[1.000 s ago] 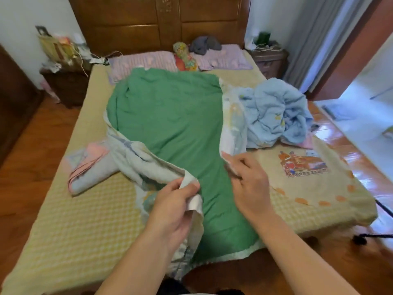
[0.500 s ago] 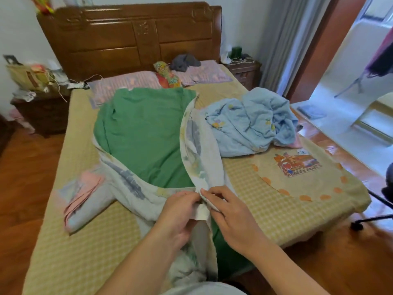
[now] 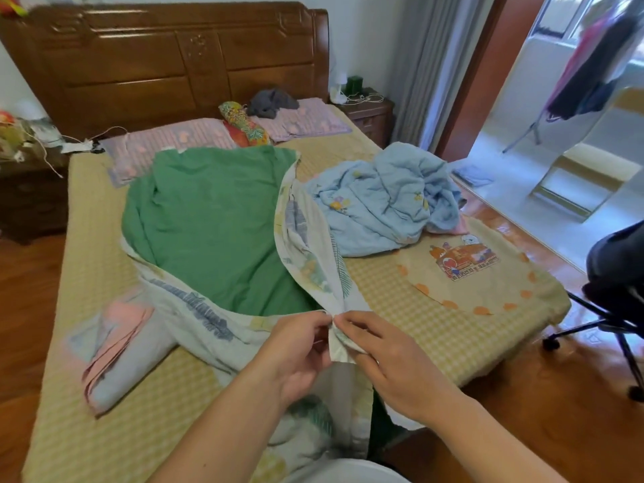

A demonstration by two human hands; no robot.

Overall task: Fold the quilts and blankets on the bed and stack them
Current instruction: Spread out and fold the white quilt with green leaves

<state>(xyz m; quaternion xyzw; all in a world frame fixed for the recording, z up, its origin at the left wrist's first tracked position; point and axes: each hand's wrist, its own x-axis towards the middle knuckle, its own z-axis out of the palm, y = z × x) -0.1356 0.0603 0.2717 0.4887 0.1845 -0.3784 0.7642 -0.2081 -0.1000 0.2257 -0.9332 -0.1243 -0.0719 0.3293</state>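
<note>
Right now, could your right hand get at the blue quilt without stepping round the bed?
Probably yes. The right hand is pinching the green quilt's printed edge, so it must let go first; the blue quilt lies ahead on its side, nothing between.

A carved wooden headboard stands against a white wall, with dark wooden nightstands at either side. The floor is glossy reddish wood. Grey curtains hang beside a doorway to a bright tiled room.
</note>
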